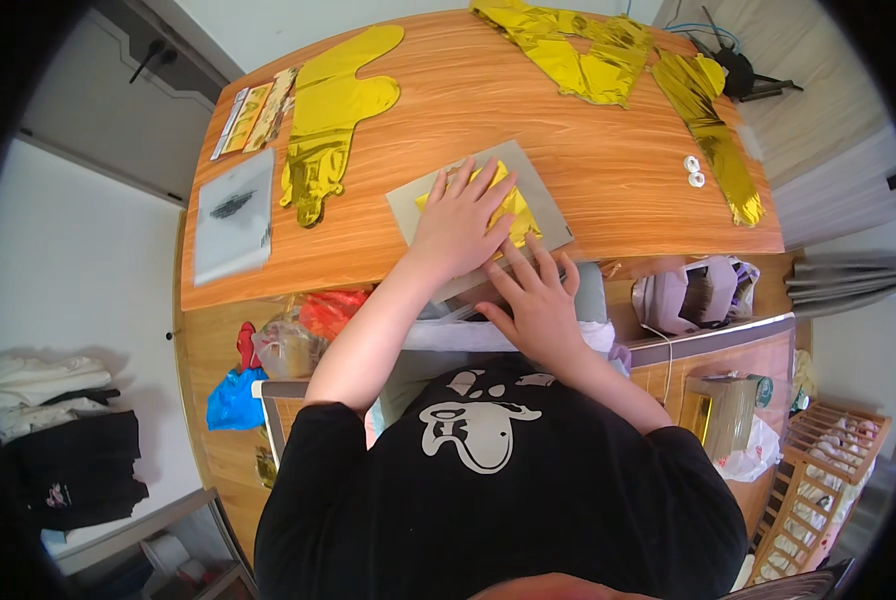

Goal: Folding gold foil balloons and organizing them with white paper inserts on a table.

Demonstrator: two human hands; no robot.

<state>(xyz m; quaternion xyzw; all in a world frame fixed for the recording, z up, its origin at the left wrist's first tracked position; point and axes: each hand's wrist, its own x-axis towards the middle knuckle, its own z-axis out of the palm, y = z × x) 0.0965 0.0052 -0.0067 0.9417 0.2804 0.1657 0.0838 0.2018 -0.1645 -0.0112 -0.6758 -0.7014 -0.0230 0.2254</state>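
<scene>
Gold foil, folded into a small flat packet (523, 218), lies on a pale grey sheet (404, 200) near the front edge of the wood-grained surface (448, 105), straight ahead of the person. The left hand (460, 222) is spread palm down across the packet, its fingers parted and stretched out flat, covering much of it; I see nothing gripped between them. Just beside it and nearer the body, the right hand (538, 305) is also spread, thumb well out from the rest, with the longer fingers reaching the packet's near corner. Nothing shows in its grasp either, though from here I can't tell how hard either hand presses.

Around them lies more shiny gold. To the left, a long, lobed foil piece (340, 110) is stretched out flat; a broad crumpled one (590, 68) sits at the back, and a narrow creased strip (706, 125) runs down the right side. Two little white rings (695, 172) rest just left of that strip. Over at the left edge I see a clear plastic packet (233, 220) with a dark patch on it, and beyond it a colourful printed card (248, 118). Something black and spindly (736, 74) stands at the back right corner. Below, to the person's left, are a red bag (333, 313) and a blue bag (235, 400).
</scene>
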